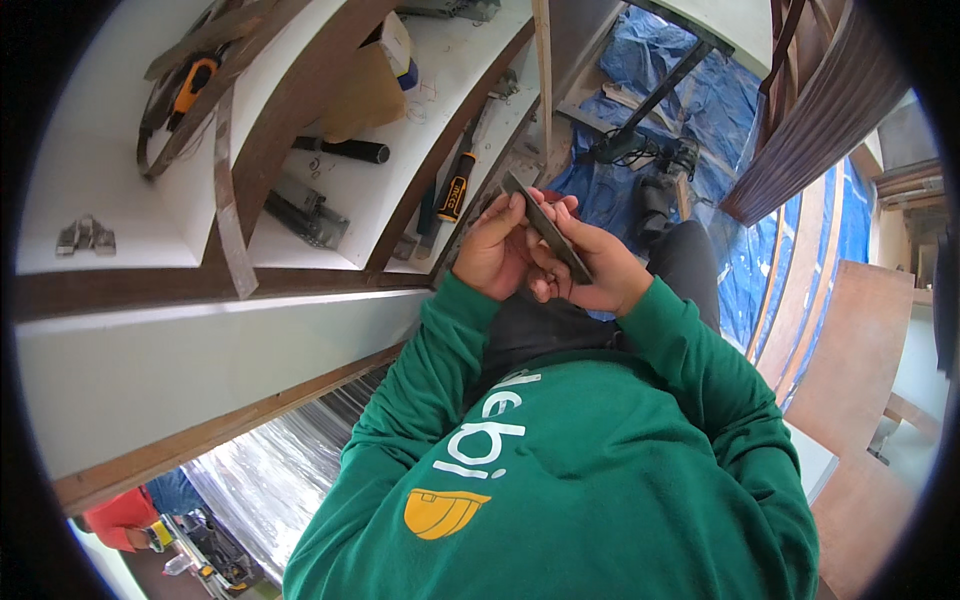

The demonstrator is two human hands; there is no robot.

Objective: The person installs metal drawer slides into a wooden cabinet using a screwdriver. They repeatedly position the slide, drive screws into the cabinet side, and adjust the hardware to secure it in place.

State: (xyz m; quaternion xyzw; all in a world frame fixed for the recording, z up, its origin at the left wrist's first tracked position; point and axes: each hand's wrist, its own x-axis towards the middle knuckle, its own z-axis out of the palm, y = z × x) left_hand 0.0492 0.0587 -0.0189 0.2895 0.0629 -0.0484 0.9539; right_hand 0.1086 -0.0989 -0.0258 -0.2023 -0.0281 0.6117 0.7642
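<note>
We look down on our two hands, close together above our lap, w/ a dark flat strip (547,230) held btwn them. Our L hand (488,250) grips the strip's far end, thumb against its edge; our R hand (605,268) holds the near end, thumb along the side, fingers curled beneath. The strip slants, far end to the L, near end to the R.

Just to the L of our hands is a white shelf unit w/ dark brown edges (110,295). In the compartment nearest us lies a tool w/ an orange & black handle (456,188). The next one over has metal hardware (318,222), a black tube (352,150) & a tan piece (366,100). Farther L: a small metal fitting (86,236), an orange & black tool (195,84) & a long thin strip (230,200) leaning across the unit's edge.

Beyond our hands, blue plastic sheeting (735,115) covers the floor; upper R, a brown ridged panel (825,115) stands tilted. We wear a green sweatshirt (620,440). Bottom L, well apart, we see part of a person in red (118,515).
</note>
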